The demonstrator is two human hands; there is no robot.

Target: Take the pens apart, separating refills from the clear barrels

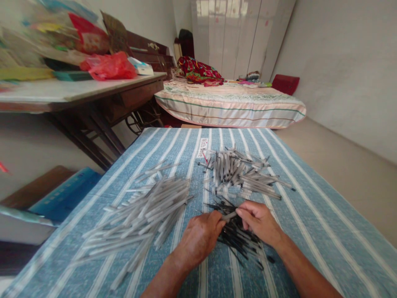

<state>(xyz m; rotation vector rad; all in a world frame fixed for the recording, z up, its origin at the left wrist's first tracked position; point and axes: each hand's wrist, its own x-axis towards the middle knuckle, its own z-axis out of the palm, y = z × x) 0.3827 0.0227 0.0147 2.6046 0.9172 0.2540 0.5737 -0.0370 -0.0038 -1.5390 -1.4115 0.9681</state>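
Note:
Between my two hands is a short grey, translucent tube that looks like a pen barrel (230,216). My left hand (200,236) is closed on its left end, and my right hand (259,220) pinches the other end between thumb and fingers. Below them lies a heap of thin black sticks, like pen refills (240,240), partly covered by the hands. A large pile of grey tubes (155,211) spreads to the left. Farther back, to the right, is another pile of pale tubes with dark ends (235,169).
A blue-and-white striped cloth (310,231) covers the table. Beyond it stands a bed (229,105) with a patterned red blanket (200,70). At the left, a sewing-machine table (124,89) carries a red plastic bag (110,66); a blue box (65,196) sits lower down.

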